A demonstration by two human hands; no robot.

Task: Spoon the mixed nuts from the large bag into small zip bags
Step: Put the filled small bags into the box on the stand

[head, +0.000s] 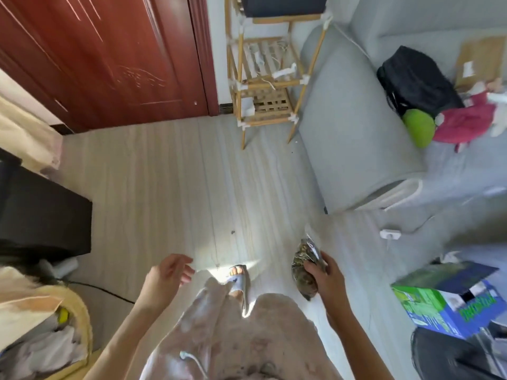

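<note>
Head view looks down on a clear bag of mixed nuts point(305, 270), gripped from its right side by the right hand point(326, 281), fingers curled round it, above the pale floor point(170, 187). Well to its left, the left hand point(167, 275) hangs apart with loosely bent fingers, holding nothing. Between the hands, a slippered foot point(239, 281) stands below. Right of the right hand sits a blue-green box point(444, 305); beyond it, a grey sofa point(356, 138).

floor: pale wood planks point(170, 187) | on it: my slippered foot point(239, 278), bamboo rack point(264, 78), grey sofa point(356, 149), white power strip point(390, 234), printed box point(444, 311)
</note>
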